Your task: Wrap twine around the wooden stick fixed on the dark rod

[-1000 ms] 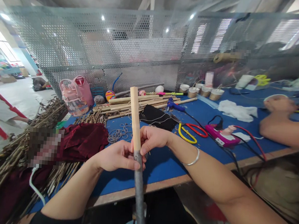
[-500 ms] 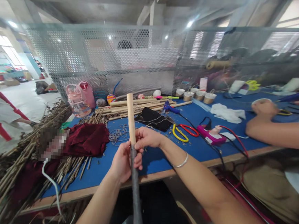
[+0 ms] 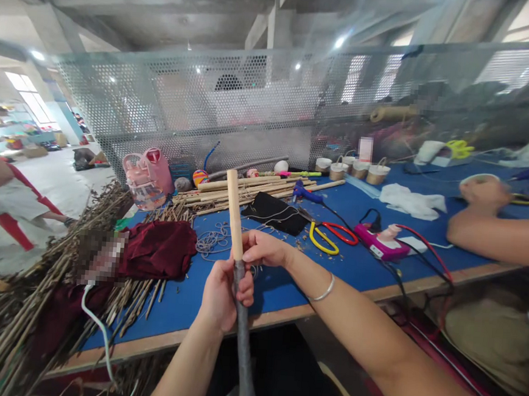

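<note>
Plainly 2 hands (image 3: pixel 220 293) (image 3: pixel 264 248) gripping stick (image 3: pixel 242 327), blurred card (image 3: pixel 365 150)

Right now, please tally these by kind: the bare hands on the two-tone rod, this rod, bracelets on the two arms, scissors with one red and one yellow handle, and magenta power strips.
Hands: 2, the left hand and the right hand
Two-tone rod: 1
Bracelet: 1
Scissors: 1
Magenta power strip: 1
Total: 6

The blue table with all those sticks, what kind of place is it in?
Probably a craft workshop. The table holds scissors, what looks like a blue glue gun, and a pile of wooden sticks.
</note>
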Motion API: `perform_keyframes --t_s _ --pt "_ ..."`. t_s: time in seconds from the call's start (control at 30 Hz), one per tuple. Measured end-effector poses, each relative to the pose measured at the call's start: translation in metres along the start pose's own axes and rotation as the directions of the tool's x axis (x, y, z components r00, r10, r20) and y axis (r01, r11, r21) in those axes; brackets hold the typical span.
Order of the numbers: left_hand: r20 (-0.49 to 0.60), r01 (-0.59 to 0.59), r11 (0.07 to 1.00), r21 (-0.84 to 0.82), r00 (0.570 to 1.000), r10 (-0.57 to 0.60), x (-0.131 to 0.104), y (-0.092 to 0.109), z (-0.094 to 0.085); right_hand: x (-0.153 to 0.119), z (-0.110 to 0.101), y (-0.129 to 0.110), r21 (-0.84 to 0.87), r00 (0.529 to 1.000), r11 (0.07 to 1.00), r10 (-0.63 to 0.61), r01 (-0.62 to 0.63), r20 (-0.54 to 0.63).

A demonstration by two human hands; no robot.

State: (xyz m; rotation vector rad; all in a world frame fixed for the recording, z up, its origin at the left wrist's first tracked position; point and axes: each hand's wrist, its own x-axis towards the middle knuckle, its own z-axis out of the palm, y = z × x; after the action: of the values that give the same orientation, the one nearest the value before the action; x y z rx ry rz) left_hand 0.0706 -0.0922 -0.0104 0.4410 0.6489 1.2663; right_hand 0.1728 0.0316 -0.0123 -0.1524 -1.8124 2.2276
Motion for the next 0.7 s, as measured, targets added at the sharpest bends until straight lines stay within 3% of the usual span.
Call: perform_keyframes --t_s 0.23,0.33,0.37,0.43,0.5,0.53,0.6,0.7 --pt "0.061 0.008 1.000 0.019 0.998 -0.009 0.001 -0.006 -0.003 -0.002 -0.004 0.002 -0.070 0.999 0.997 -0.032 0.032 0.009" --pt "0.045 -0.085 0.976 0.200 0.996 0.077 -0.005 -0.004 -0.007 -0.003 -0.002 0.001 -0.079 0.998 0.996 -0.050 0.052 0.026" --pt "0.025 -0.143 0.932 0.333 0.989 0.143 -0.008 -0.001 -0.009 -0.004 0.000 0.000 -0.086 0.998 0.994 -0.059 0.061 0.028" --pt "0.029 -0.208 0.714 0.669 0.967 0.255 -0.013 0.008 -0.011 -0.005 0.003 -0.004 -0.105 0.997 0.991 -0.075 0.077 0.027" --pt "0.056 -0.198 0.486 0.851 0.955 0.291 -0.016 0.018 -0.012 -0.006 0.005 -0.008 -0.118 0.996 0.989 -0.083 0.085 0.019" --pt "0.062 -0.183 0.426 0.886 0.957 0.283 -0.016 0.022 -0.012 -0.007 0.006 -0.010 -0.122 0.997 0.989 -0.081 0.082 0.014" --pt "0.052 -0.154 0.411 0.898 0.967 0.250 -0.015 0.025 -0.012 -0.009 0.006 -0.013 -0.129 0.998 0.989 -0.068 0.069 0.011" --pt "0.039 -0.144 0.504 0.852 0.976 0.213 -0.014 0.020 -0.015 -0.010 0.007 -0.014 -0.145 0.999 0.989 -0.030 0.036 0.045"
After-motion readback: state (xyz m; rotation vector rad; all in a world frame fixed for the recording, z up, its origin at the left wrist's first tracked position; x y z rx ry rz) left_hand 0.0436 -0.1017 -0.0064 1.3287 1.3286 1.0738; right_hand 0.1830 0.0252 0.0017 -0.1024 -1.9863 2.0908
